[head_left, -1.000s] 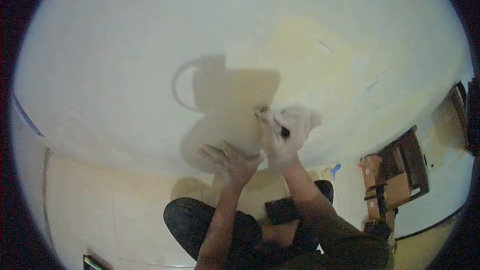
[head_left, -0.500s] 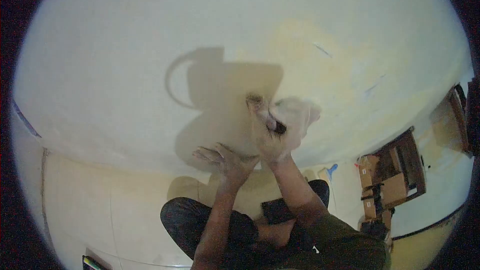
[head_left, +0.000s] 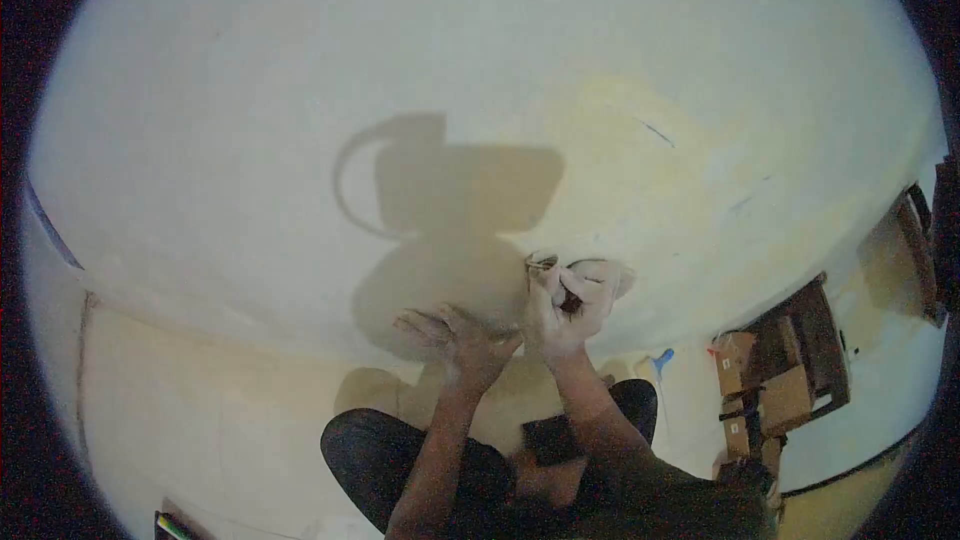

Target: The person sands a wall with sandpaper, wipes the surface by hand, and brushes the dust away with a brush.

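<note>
A pale wall [head_left: 250, 140] with yellowish patches and a short dark mark fills most of the view. My left hand [head_left: 465, 345] is at the wall's lower part, fingers spread, with nothing seen in it. Just to its right, my right hand [head_left: 565, 305] is closed, its fingers curled and whitish as if dusty. Whatever it may hold is too unclear to name. A large shadow of my head and body falls on the wall above my left hand.
My crossed legs in dark trousers [head_left: 375, 455] rest on the light tiled floor [head_left: 150, 390]. A blue-handled tool [head_left: 663, 360] lies beyond my right knee. Cardboard boxes [head_left: 785, 398] stand at the right by a dark frame. A dark object with coloured edges [head_left: 175, 525] is at bottom left.
My right hand has moved down along the wall. My left hand is slightly lower and still spread. The view has tilted a little, shifting the wall marks downward.
</note>
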A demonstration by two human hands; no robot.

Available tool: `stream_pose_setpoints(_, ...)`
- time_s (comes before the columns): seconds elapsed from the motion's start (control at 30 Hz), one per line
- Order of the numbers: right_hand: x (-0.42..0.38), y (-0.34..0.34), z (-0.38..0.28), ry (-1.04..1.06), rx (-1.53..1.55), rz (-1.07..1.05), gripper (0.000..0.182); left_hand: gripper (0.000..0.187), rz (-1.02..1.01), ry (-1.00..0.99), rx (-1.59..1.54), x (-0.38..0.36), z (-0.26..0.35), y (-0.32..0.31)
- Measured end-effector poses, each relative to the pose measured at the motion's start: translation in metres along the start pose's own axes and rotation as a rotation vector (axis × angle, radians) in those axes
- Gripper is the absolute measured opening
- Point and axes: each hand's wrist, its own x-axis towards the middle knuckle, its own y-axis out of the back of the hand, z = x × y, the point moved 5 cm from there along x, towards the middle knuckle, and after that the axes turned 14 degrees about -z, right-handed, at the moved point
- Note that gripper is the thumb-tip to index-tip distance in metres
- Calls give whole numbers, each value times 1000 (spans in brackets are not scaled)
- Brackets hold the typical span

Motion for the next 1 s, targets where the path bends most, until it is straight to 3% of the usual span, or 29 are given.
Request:
stream_pose_setpoints(0.07, 10, -11, 19, -128, 11, -207, 34, 159, -33, 17, 15, -3, 3, 1)
stream_pose_setpoints(0.17, 48, 2, -19, 12, 97, -19, 31, 158, 31, -35, -37, -1, 7, 7)
stream_pose_setpoints(0.33, 22, 8, -14, 127, -143, -69, 30, 156, 25, -66, -67, 7, 6, 6)
stream_pose_setpoints(0.43, 49, 0, -31, 145, -41, -99, 24, 154, -67, -3, -110, -5, 1, -10)
stream_pose_setpoints(0.57, 61, 4, -27, 203, -54, -75, 32, 152, -174, 81, -120, -1, -1, -10)
stream_pose_setpoints(0.7, 23, 8, -9, 204, -116, -33, 41, 150, -63, 5, -77, 0, -2, 0)
stream_pose_setpoints(0.87, 69, 6, -43, 299, -105, -96, 43, 144, -74, -16, -279, -16, -17, -41)
stream_pose_setpoints(1.0, 54, 14, -17, 308, -164, -54, 44, 139, 44, -51, -102, 6, 8, 2)
